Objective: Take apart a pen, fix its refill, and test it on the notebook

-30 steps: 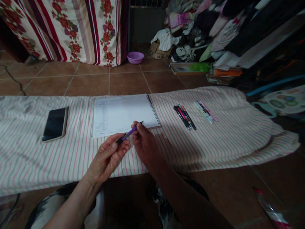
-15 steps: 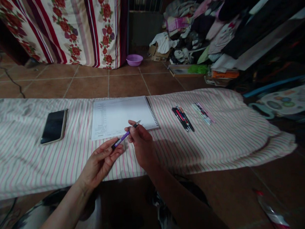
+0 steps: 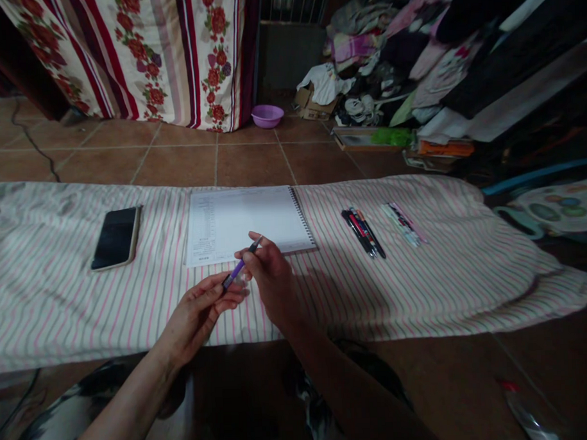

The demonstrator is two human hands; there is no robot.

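Note:
A purple pen [image 3: 237, 269] with dark ends is held slantwise between my two hands, its tip pointing up and to the right. My left hand [image 3: 205, 306] pinches the lower end between thumb and fingers. Around the upper part, near the tip, the fingers of my right hand [image 3: 271, 272] are closed. Just beyond the hands lies an open spiral notebook [image 3: 255, 212], its page mostly blank with a printed column on the left and the coil on the right. The right hand is over the notebook's near edge.
A phone [image 3: 115, 238] lies left of the notebook on the striped cloth [image 3: 157, 314]. Several dark pens [image 3: 364, 233] and a lighter bunch of pens [image 3: 403, 224] lie to the right. Beyond stand a purple basin [image 3: 267, 116] and a clothes pile [image 3: 364, 44].
The view has shifted, so the notebook, phone and pens sit farther right in the picture. Both hands still hold the pen, now slightly closer together and steeper.

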